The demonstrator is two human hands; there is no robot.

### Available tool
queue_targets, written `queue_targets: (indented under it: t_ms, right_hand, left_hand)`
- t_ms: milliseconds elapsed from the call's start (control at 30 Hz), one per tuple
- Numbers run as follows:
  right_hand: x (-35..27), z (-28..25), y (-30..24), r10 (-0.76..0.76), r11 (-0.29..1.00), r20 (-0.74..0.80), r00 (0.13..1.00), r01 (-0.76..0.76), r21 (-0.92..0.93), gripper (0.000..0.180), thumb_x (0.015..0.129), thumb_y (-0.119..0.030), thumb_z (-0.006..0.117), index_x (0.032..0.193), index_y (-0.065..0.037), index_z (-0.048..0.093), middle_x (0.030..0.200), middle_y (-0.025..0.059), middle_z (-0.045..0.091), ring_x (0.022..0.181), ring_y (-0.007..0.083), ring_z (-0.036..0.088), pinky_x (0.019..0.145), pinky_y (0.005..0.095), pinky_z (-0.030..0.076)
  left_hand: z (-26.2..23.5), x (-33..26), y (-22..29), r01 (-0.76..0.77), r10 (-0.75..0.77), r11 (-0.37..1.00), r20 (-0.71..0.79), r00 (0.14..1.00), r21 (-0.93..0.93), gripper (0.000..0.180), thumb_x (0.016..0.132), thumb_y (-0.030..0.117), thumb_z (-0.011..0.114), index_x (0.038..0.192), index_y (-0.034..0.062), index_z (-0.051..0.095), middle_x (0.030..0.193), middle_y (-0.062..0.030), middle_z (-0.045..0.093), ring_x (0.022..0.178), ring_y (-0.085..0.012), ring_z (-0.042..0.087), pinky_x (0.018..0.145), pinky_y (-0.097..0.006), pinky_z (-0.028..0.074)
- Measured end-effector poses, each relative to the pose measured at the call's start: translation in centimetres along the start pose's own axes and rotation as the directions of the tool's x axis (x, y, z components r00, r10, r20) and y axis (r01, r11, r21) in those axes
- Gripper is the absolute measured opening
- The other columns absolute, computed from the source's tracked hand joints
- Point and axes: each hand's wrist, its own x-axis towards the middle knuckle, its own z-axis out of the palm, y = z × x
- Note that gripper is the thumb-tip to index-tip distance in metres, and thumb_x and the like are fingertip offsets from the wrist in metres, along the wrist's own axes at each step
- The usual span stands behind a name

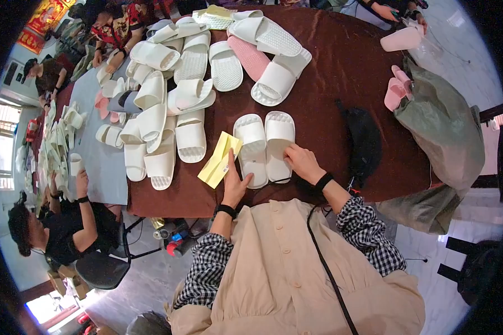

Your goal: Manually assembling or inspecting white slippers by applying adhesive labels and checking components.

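Left of the slippers (252,137), the left hand (236,187) pinches a yellow sheet (217,164); the right hand's (305,163) curled fingers touch their right edge, grip unclear. Likely labelling; next probably calls for peeling.

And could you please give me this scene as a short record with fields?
Left hand: holds a yellow sheet
Right hand: fingers at the right slipper; grip unclear
Nearest pair: left slipper and right slipper, both white, side by side
Surface: brown cloth
Left of pair: heaped white slippers
Right of pair: black item, kind unclear; farther right, gray-green sack with pink slippers at its edge
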Motion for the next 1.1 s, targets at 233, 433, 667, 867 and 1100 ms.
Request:
queue_targets:
  t_ms: [233, 433, 667, 867, 1100]
  right_hand:
    - [-0.2, 0.2, -0.2, -0.009, 0.998, -0.010, 1.000, 0.009, -0.057, 0.011, 0.085, -0.015, 0.056, 0.087, -0.005, 0.058, 0.090, 0.0137, 0.058, 0.072, 0.0342, 0.064, 0.059, 0.0465, 0.052]
    - [-0.1, 0.6, -0.3, 0.014, 0.994, 0.016, 1.000, -0.012, -0.107, 0.011, 0.086, -0.015, 0.055, 0.091, -0.005, 0.055, 0.089, 0.0137, 0.058, 0.073, 0.0339, 0.065, 0.061, 0.0460, 0.053]
    - [-0.2, 0.0, -0.6, 0.113, 0.989, -0.060, 0.992, -0.106, 0.107, 0.014, 0.085, -0.015, 0.058, 0.096, -0.007, 0.056, 0.096, 0.0130, 0.061, 0.078, 0.0340, 0.064, 0.066, 0.0452, 0.053]
    - [-1.3, 0.7, 0.1, 0.181, 0.946, -0.121, 0.976, -0.139, 0.294, 0.014, 0.085, -0.017, 0.061, 0.095, -0.007, 0.059, 0.092, 0.0124, 0.061, 0.084, 0.0331, 0.062, 0.070, 0.0419, 0.050]
    - [-1.0, 1.4, 1.4, 0.171, 0.926, -0.116, 0.978, -0.120, 0.357, 0.017, 0.086, -0.017, 0.059, 0.098, -0.005, 0.058, 0.093, 0.0141, 0.061, 0.087, 0.0342, 0.060, 0.074, 0.0416, 0.049]
  left_hand:
    - [0.1, -0.2, 0.1, -0.014, 0.014, 1.000, 0.008, 1.000, -0.012, 0.100, 0.074, 0.003, 0.072, 0.150, 0.0083, 0.007, 0.142, -0.0260, 0.036, 0.131, -0.0371, 0.038, 0.108, -0.039, 0.031]
    - [0.2, -0.1, -0.6, -0.016, 0.016, 1.000, 0.006, 1.000, 0.009, 0.099, 0.073, 0.003, 0.072, 0.149, 0.0075, 0.009, 0.142, -0.0257, 0.036, 0.132, -0.0372, 0.037, 0.109, -0.040, 0.029]
    - [0.2, 0.0, -0.4, 0.005, -0.005, 1.000, 0.013, 1.000, -0.018, 0.098, 0.073, 0.003, 0.073, 0.149, 0.0081, 0.011, 0.143, -0.0255, 0.035, 0.133, -0.0369, 0.035, 0.110, -0.039, 0.028]
    - [0.2, 0.0, -0.4, 0.005, -0.005, 1.000, 0.001, 1.000, 0.007, 0.098, 0.073, 0.003, 0.073, 0.149, 0.0087, 0.011, 0.143, -0.0245, 0.035, 0.133, -0.0359, 0.035, 0.110, -0.039, 0.027]
    - [0.0, 0.0, -0.5, -0.013, 0.013, 1.000, 0.009, 1.000, 0.026, 0.098, 0.073, 0.003, 0.073, 0.149, 0.0082, 0.011, 0.143, -0.0239, 0.035, 0.133, -0.0355, 0.035, 0.110, -0.039, 0.027]
